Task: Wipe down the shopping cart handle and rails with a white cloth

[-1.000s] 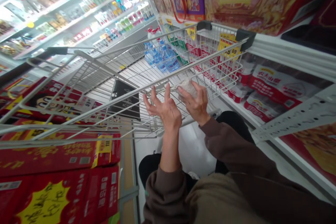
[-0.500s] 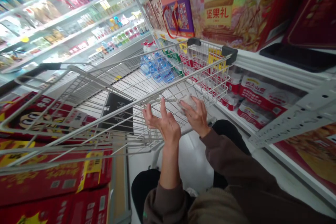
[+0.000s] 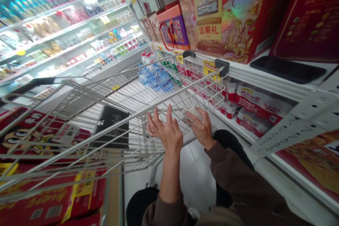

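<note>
Small crumpled whitish cloth (image 3: 192,111)

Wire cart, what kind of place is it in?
Most likely a supermarket: the shopping cart, long lit shelves packed with goods, big gift boxes and packs of bottled water. The right hand holds a whitish wad at the cart.

The tall gift box (image 3: 225,17) on the far right shelf is showing 三只松鼠 on a dark plaque, with 坚果礼 in red below it. A yellow price tag (image 3: 180,57) left of the box is showing what looks like 58. The wrapped packs (image 3: 261,100) on the lower right shelf are carrying red characters that are too blurred to read. The red cartons (image 3: 39,197) at near left are showing illegible yellow lettering. A black panel (image 3: 112,130) in the shopping cart (image 3: 221,65) is bearing a faint white mark.
</note>
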{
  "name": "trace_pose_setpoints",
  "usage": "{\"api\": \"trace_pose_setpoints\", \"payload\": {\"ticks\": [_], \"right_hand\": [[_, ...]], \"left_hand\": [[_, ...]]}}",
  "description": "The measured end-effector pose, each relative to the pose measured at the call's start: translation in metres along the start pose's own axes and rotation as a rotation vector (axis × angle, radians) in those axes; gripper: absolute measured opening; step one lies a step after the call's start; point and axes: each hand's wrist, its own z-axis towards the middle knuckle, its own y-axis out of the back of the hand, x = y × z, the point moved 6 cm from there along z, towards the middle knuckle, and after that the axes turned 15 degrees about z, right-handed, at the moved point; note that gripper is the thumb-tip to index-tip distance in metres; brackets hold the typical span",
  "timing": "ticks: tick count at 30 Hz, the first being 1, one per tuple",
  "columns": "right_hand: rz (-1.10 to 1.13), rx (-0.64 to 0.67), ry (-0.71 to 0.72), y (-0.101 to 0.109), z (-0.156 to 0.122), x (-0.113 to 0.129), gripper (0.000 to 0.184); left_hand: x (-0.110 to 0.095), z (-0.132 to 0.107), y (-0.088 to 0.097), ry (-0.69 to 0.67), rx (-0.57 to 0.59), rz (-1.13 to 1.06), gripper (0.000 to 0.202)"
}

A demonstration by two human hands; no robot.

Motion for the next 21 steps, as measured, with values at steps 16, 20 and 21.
{"api": "trace_pose_setpoints", "payload": {"ticks": [16, 20, 21], "right_hand": [[0.02, -0.066, -0.036, 0.022, 0.037, -0.031, 0.037], [-0.005, -0.038, -0.032, 0.021, 0.041, -0.038, 0.034], [-0.005, -0.015, -0.03, 0.021, 0.036, -0.041, 0.033]], "left_hand": [[-0.055, 0.017, -0.014, -0.111, 0.153, -0.034, 0.048], [-0.054, 0.018, -0.013, -0.098, 0.154, -0.045, 0.047], [-0.054, 0.018, -0.014, -0.093, 0.148, -0.051, 0.047]]}}
